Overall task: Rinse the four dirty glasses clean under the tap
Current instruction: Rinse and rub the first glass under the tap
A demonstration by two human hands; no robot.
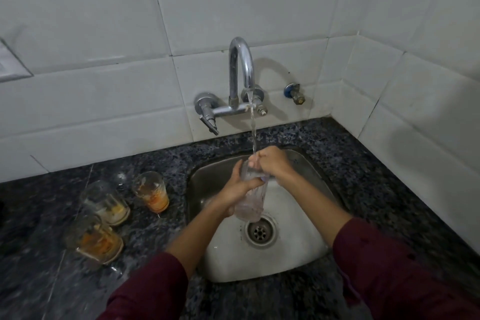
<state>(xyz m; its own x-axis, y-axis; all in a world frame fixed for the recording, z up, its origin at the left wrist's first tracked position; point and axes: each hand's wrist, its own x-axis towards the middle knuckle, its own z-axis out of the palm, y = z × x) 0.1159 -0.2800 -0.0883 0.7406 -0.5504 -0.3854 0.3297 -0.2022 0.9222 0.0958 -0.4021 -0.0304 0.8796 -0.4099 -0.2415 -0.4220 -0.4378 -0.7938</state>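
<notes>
Over the steel sink (306, 163) my left hand (239, 187) grips a clear ribbed glass (249, 205) around its middle. My right hand (270, 163) sits at the glass's rim with fingers pushed inside it. Water runs from the chrome tap (241, 70) in a thin stream onto the rim and my right hand. Three dirty glasses stand on the counter left of the sink: one with orange residue (152, 191) nearest the sink, one with pale yellowish residue (106, 202), and one with orange residue (94, 238) at the front.
The dark speckled granite counter (376, 176) surrounds the sink. White wall tiles rise behind and to the right. A small brass valve with a blue collar (294, 93) sticks out of the wall right of the tap. The drain (261, 231) lies below the glass.
</notes>
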